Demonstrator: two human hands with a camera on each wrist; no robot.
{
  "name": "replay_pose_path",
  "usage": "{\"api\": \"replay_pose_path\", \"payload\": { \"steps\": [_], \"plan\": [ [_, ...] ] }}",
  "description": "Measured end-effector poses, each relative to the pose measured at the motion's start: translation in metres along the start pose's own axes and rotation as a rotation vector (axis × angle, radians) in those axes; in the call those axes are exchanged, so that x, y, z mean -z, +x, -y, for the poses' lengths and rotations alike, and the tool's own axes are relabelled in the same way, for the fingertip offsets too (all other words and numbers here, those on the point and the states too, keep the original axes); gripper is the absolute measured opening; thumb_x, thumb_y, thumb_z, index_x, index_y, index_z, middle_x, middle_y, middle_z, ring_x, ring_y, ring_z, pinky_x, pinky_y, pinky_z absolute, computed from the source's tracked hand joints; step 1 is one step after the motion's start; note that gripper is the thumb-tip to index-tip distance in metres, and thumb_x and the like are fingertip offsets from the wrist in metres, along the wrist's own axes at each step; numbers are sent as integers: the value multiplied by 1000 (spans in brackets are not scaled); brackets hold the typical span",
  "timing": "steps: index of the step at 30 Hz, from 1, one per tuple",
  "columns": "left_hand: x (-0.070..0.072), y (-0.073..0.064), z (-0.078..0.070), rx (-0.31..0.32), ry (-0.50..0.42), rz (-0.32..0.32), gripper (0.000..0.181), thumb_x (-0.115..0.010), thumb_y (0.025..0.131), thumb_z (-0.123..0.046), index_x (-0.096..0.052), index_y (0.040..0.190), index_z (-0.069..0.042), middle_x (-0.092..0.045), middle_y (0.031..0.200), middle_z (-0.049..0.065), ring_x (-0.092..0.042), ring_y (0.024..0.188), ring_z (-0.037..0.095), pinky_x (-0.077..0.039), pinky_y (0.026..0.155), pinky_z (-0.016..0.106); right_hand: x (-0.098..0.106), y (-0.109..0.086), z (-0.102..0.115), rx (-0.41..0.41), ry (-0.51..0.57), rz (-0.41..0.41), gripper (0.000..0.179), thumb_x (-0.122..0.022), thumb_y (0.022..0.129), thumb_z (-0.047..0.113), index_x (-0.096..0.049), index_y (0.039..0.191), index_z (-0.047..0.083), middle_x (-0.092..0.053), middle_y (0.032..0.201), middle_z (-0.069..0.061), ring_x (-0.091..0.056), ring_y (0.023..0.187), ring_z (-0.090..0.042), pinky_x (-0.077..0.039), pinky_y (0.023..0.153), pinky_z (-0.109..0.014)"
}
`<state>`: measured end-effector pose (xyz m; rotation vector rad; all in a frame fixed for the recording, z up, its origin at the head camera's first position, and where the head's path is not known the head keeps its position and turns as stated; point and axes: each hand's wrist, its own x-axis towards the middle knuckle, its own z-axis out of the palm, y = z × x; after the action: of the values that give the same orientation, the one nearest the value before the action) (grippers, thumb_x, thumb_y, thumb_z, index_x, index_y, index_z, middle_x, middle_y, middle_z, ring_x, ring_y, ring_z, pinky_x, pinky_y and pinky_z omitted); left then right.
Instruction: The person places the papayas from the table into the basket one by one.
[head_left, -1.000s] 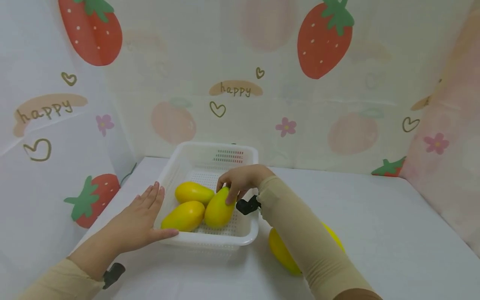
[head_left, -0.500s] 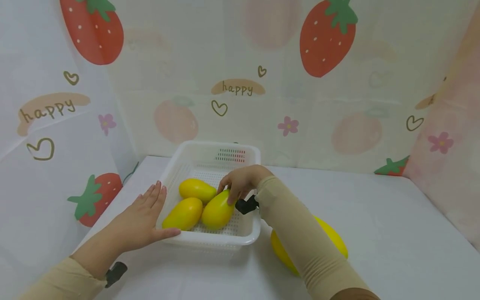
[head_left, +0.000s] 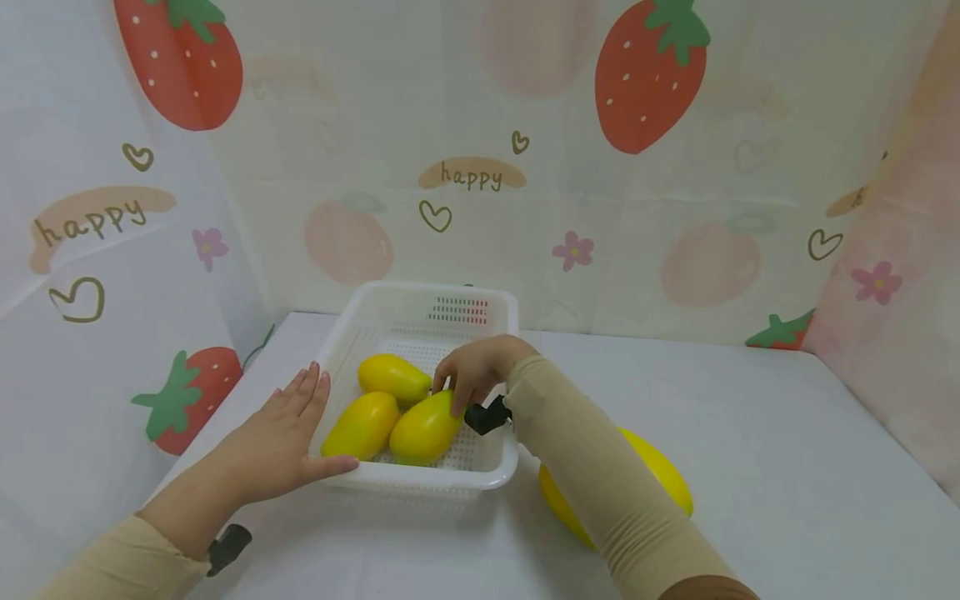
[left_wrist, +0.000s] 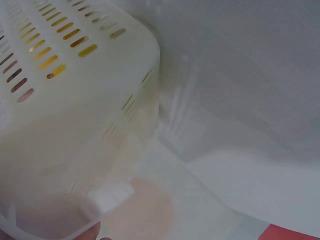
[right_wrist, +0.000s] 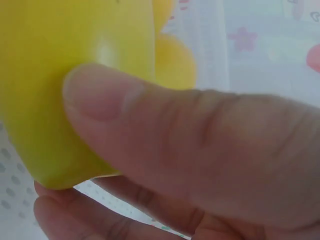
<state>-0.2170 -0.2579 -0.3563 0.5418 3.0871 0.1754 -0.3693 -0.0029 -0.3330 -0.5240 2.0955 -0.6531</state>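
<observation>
A white plastic basket (head_left: 427,477) with slotted walls holds three yellow mangoes. My right hand (head_left: 480,368) reaches in over its right side and pinches the narrow greenish end of the front right mango (head_left: 424,429). In the right wrist view the thumb (right_wrist: 105,95) presses on that mango's skin, with fingers below its tip. Beside it lie the front left mango (head_left: 363,425) and the rear mango (head_left: 393,377). My left hand (head_left: 273,437) rests at the basket's left front corner, fingers straight along the side and thumb on the front rim.
Yellow fruit (head_left: 656,471) lies on the white table (head_left: 780,467) right of the basket, partly hidden by my right forearm; whether it is one piece or two, I cannot tell. A strawberry-print cloth (head_left: 480,242) stands behind and at both sides.
In my right hand's grip, the front right mango has shifted left and slightly toward me. The other two mangoes have shifted slightly. My left hand has stayed on the basket.
</observation>
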Motion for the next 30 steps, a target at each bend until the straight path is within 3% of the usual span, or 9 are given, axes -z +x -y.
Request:
{"api": "replay_pose_path", "payload": {
  "steps": [9, 19, 30],
  "plan": [
    [0, 0, -1, -4, 0, -12, 117, -37, 71, -81, -10, 143, 7, -5, 150, 25, -7, 137, 40, -14, 106, 58, 3, -1, -1, 62, 2, -43, 42, -70, 79, 6, -57, 119, 8, -58, 114, -10, -63, 92, -19, -51, 85, -35],
    [-1, -1, 0, -9, 3, -23, 118, -34, 70, -83, -9, 143, 7, -5, 150, 25, -7, 137, 40, -14, 106, 58, 9, -6, -6, 158, 94, -42, 39, -63, 83, 0, -54, 120, 1, -53, 122, -20, -61, 99, -27, -49, 87, -40],
    [1, -2, -1, -8, -7, -16, 118, -35, 70, -82, -9, 143, 7, -4, 150, 26, -7, 137, 40, -14, 106, 58, 13, -15, -7, 227, 104, -31, 31, -65, 85, 11, -57, 114, 8, -56, 117, -13, -53, 111, -34, -48, 89, -40]
  ]
}}
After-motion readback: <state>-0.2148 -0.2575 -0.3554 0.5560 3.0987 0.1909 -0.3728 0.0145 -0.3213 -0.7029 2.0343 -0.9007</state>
